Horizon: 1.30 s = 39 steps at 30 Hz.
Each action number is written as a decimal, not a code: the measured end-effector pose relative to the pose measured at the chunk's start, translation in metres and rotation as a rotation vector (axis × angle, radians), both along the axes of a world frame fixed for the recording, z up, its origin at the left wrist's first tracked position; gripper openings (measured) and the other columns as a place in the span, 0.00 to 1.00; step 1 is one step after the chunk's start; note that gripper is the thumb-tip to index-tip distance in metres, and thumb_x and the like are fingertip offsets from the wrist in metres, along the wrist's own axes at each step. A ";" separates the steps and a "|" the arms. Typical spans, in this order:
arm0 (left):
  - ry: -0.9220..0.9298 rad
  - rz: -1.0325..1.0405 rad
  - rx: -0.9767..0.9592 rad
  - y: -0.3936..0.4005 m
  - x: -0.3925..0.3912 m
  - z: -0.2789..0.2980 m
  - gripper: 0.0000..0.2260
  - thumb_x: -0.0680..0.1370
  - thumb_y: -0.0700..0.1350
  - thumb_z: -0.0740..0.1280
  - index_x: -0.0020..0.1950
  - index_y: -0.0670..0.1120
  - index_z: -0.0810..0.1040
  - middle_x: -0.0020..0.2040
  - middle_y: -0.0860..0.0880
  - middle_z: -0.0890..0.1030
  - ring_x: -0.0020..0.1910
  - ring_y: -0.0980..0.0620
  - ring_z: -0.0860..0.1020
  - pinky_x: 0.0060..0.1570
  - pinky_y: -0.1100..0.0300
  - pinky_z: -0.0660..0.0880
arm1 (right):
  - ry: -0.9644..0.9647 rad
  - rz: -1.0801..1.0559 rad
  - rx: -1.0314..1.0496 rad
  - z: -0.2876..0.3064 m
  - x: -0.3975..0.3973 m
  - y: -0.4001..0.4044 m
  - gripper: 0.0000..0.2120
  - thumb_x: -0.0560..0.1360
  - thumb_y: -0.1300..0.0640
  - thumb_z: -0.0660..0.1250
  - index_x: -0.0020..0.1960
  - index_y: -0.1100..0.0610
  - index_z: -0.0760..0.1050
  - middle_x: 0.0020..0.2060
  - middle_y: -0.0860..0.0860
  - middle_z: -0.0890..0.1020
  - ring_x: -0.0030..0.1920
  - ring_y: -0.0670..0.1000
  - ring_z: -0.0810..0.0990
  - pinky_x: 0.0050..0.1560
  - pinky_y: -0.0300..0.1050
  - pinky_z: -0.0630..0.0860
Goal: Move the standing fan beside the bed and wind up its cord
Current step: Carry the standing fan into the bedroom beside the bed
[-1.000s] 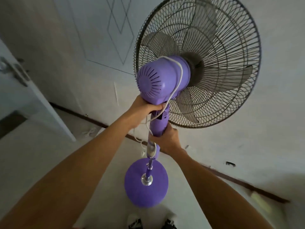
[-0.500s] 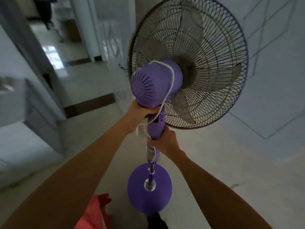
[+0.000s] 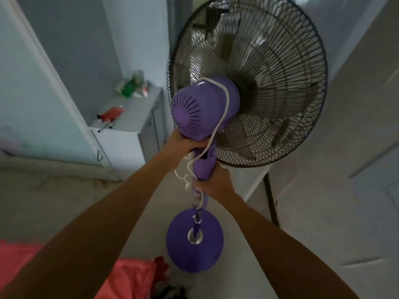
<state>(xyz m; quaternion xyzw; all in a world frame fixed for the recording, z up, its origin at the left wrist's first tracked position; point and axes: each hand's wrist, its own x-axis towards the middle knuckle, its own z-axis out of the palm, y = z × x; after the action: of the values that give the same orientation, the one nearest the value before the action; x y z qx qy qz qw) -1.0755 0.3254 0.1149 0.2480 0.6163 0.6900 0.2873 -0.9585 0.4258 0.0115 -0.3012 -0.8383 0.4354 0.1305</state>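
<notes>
1. Step in hand, as judged: carrying stage. Standing fan (image 3: 216,134) at centre frame, gripped in both hands, round base (image 3: 194,240) low in the frame over pale floor (image 3: 302,223); contact between base and floor not discernible.
2. Left hand (image 3: 183,143) closed around the neck just under the motor housing (image 3: 203,108), apparently pinching a run of cord against it.
3. Right hand (image 3: 216,182) closed around the lower end of the control column (image 3: 205,162), just above the thin pole.
4. Cord (image 3: 224,104): white, looped once over the housing, trailing down past the column in loose curls between the two hands; plug end not identifiable. Winding not finished.
5. Appearance of the fan: purple plastic housing, column and base; dark wire cage (image 3: 248,83) with translucent grey blades behind; head facing away toward upper right.
6. Pink bedding (image 3: 121,277) at lower left, near the base, likely the bed.
7. Next move, as judged: setting the base flat beside the bedding, then gathering the slack cord into neat turns. Grey cabinet (image 3: 133,117) at centre left.
</notes>
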 end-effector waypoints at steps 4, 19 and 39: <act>0.014 0.119 0.012 -0.016 -0.073 -0.003 0.20 0.66 0.30 0.77 0.58 0.36 0.81 0.51 0.40 0.85 0.46 0.45 0.83 0.45 0.51 0.81 | 0.074 0.120 -0.006 0.001 -0.082 -0.006 0.26 0.53 0.45 0.77 0.49 0.50 0.76 0.35 0.39 0.80 0.34 0.38 0.79 0.34 0.26 0.69; 0.015 0.625 -0.041 -0.163 -0.289 -0.006 0.15 0.67 0.32 0.78 0.49 0.46 0.84 0.42 0.49 0.87 0.40 0.54 0.84 0.39 0.60 0.79 | 0.071 0.618 0.081 -0.009 -0.368 -0.119 0.31 0.52 0.40 0.74 0.50 0.54 0.76 0.36 0.45 0.79 0.33 0.47 0.77 0.26 0.25 0.65; 0.009 1.250 -0.057 -0.424 -0.507 -0.021 0.19 0.62 0.40 0.81 0.51 0.44 0.84 0.42 0.49 0.87 0.40 0.52 0.85 0.40 0.57 0.81 | 0.089 1.213 0.033 -0.014 -0.667 -0.378 0.26 0.54 0.47 0.80 0.45 0.50 0.70 0.32 0.41 0.75 0.28 0.38 0.73 0.25 0.22 0.65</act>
<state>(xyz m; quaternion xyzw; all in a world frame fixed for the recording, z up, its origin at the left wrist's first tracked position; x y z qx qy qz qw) -1.5823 -0.0987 0.0943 -0.1645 0.6643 0.7098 -0.1669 -1.6253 0.0474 -0.0026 0.2504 -0.8608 0.4313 -0.1014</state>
